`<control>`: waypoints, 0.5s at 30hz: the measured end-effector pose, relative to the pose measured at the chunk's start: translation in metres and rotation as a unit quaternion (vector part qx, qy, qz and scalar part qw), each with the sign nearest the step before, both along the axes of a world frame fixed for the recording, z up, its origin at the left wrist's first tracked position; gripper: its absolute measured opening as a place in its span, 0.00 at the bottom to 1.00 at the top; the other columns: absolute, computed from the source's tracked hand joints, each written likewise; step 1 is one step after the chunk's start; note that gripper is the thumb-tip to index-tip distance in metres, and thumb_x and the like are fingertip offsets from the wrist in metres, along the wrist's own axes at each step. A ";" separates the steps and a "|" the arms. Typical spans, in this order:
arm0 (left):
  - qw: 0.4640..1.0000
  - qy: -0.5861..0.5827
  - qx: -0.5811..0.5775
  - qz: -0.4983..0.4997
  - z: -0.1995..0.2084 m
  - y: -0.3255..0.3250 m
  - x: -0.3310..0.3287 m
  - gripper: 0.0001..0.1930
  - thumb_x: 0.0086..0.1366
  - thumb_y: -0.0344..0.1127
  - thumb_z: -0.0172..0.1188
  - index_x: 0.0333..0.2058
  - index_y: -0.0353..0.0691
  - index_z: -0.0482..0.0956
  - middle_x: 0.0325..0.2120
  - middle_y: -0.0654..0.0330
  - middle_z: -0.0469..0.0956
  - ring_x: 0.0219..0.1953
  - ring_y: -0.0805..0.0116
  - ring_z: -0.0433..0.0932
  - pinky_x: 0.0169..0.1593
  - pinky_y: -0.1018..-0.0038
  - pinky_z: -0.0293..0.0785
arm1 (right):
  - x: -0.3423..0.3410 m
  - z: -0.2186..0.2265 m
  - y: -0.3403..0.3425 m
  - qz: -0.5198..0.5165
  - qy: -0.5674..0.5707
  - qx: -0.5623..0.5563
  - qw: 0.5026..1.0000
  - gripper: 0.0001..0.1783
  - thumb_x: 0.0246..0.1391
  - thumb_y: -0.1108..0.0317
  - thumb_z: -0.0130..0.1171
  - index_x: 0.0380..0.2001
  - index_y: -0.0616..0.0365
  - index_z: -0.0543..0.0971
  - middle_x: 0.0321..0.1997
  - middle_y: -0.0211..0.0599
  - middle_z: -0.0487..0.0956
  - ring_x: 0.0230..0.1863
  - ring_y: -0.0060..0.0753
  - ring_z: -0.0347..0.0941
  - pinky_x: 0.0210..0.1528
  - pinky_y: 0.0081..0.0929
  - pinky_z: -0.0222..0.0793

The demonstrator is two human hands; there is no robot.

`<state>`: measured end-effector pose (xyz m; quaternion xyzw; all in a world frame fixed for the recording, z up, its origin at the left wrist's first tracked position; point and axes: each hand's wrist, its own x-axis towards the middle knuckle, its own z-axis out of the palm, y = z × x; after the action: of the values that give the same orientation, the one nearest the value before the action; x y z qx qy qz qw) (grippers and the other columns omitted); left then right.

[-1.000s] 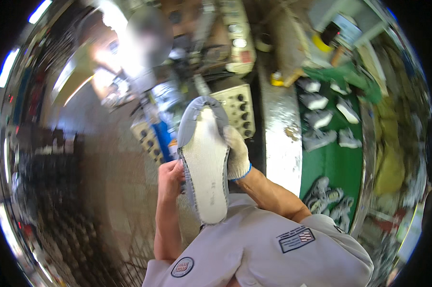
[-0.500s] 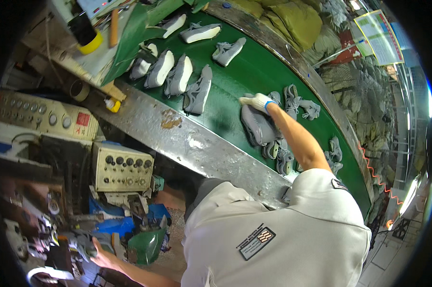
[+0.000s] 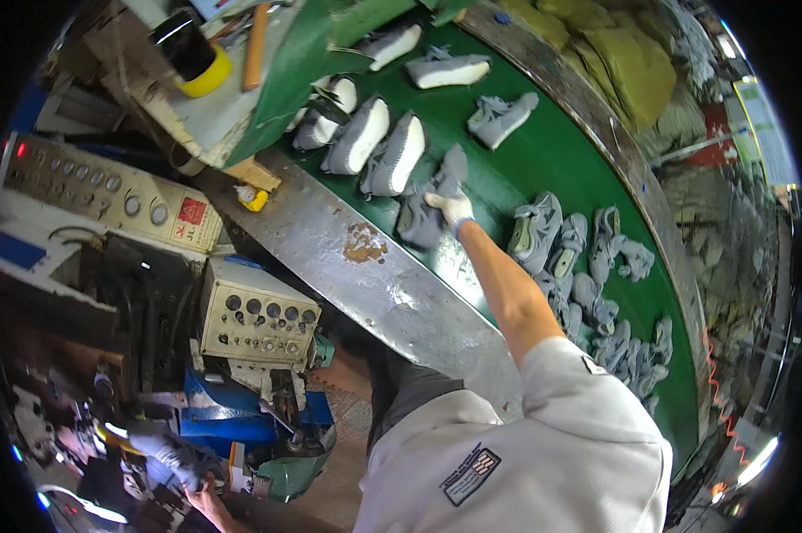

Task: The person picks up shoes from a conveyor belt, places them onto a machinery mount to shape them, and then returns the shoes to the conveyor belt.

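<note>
My right hand (image 3: 452,210), in a white glove with a blue cuff, has its fingers closed on a grey shoe (image 3: 452,169) on the green conveyor belt (image 3: 481,182). That shoe is slightly blurred. At the lower left, my bare left hand (image 3: 208,499) grips the end of another grey shoe (image 3: 177,459) by a machine; some of its fingers are hidden. Left of my right hand, grey shoes with white soles, such as this tilted shoe (image 3: 395,155), rest in a row. Several grey shoes (image 3: 536,231) lie grouped to the right.
A scratched metal ledge (image 3: 365,275) runs between me and the belt. On my left stand a knobbed control box (image 3: 259,318) and a longer control panel (image 3: 108,191). A cluttered bench (image 3: 183,115) holds a black-and-yellow container (image 3: 190,55). Olive sacks (image 3: 614,67) lie beyond the belt.
My right hand has left the shoe on the right and moved left onto the shoe at the row's end. My left hand stays at its shoe. The whole view has shifted.
</note>
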<state>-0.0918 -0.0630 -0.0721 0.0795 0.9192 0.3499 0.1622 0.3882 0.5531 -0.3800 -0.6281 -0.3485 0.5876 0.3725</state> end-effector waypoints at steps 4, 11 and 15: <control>0.994 -0.091 0.052 -0.013 -0.028 -0.124 0.001 0.19 0.55 0.35 0.73 0.40 0.26 0.80 0.35 0.54 0.81 0.34 0.70 0.74 0.41 0.66 0.74 | 0.016 0.070 -0.074 0.169 0.226 -0.128 0.951 0.34 0.50 0.65 0.74 0.58 0.64 0.73 0.52 0.39 0.81 0.50 0.34 0.79 0.54 0.39 0.76; 0.967 -0.091 0.230 -0.057 0.026 0.139 0.076 0.20 0.69 0.38 0.63 0.55 0.31 0.79 0.49 0.53 0.82 0.48 0.68 0.80 0.55 0.73 0.75 | -0.148 0.222 -0.252 0.197 0.525 -0.402 0.724 0.34 0.60 0.48 0.62 0.60 0.62 0.73 0.56 0.52 0.79 0.55 0.52 0.77 0.61 0.52 0.73; 0.887 -0.330 0.315 -0.070 0.019 0.134 0.041 0.22 0.70 0.38 0.61 0.56 0.28 0.76 0.42 0.55 0.82 0.42 0.67 0.80 0.50 0.67 0.78 | -0.257 0.252 -0.322 0.324 0.412 -0.340 0.781 0.28 0.64 0.50 0.58 0.56 0.62 0.76 0.49 0.45 0.82 0.47 0.41 0.80 0.55 0.41 0.77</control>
<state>-0.0507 0.0707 -0.0535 0.0703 0.6465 0.6148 0.4462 0.1315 0.2309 -0.1282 -0.2623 -0.1226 0.9567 0.0312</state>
